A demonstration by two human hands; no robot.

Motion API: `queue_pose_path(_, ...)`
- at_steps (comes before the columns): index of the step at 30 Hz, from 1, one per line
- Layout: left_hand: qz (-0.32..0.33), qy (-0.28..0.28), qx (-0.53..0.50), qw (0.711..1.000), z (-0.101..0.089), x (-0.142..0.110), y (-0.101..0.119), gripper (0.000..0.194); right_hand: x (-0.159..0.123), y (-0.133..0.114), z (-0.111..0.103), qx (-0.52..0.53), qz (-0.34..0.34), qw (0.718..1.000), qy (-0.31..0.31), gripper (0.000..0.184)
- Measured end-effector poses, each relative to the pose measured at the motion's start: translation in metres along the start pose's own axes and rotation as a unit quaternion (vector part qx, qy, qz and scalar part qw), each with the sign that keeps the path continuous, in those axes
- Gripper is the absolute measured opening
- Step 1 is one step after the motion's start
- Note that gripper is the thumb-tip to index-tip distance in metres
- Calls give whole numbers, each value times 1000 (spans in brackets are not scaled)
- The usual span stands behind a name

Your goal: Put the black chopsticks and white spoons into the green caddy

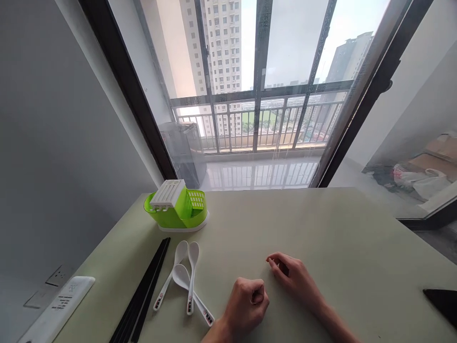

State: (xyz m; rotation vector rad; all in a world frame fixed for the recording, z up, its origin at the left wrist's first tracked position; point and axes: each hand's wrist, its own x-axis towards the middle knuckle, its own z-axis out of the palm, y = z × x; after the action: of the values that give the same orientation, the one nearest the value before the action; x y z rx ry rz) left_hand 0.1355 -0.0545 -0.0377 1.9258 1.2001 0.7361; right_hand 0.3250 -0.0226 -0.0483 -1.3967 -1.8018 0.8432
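Note:
My left hand point(246, 301) rests on the pale green table point(339, 238) as a loose fist, with nothing seen in it. My right hand point(291, 276) lies just to its right, fingers curled under and fingertips on the tabletop, holding nothing visible. Left of my left hand lie three white spoons point(185, 278), their bowls pointing away from me. Further left a bundle of black chopsticks point(144, 293) lies lengthwise. A green cutlery drainer with a white lid point(176, 206) stands at the table's far left.
A white power strip point(57, 309) sits on a ledge at the lower left, below a wall socket. A dark flat object point(442, 302) shows at the right edge. Behind the table is a large window onto a balcony.

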Motion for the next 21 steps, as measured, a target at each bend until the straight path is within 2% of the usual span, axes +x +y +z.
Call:
queue_pose_path(9,45,-25,33,998,1,0,-4,33,8,1,-11,175,67,982,-8,44)
queue_pose_path(16,63,-19,54,996,2,1,-9,32,10,7,-7,183,75,980,-14,42)
queue_pose_path(21,118,-21,80,990,17,-8,-31,33,11,6,-6,197,90,976,-15,44)
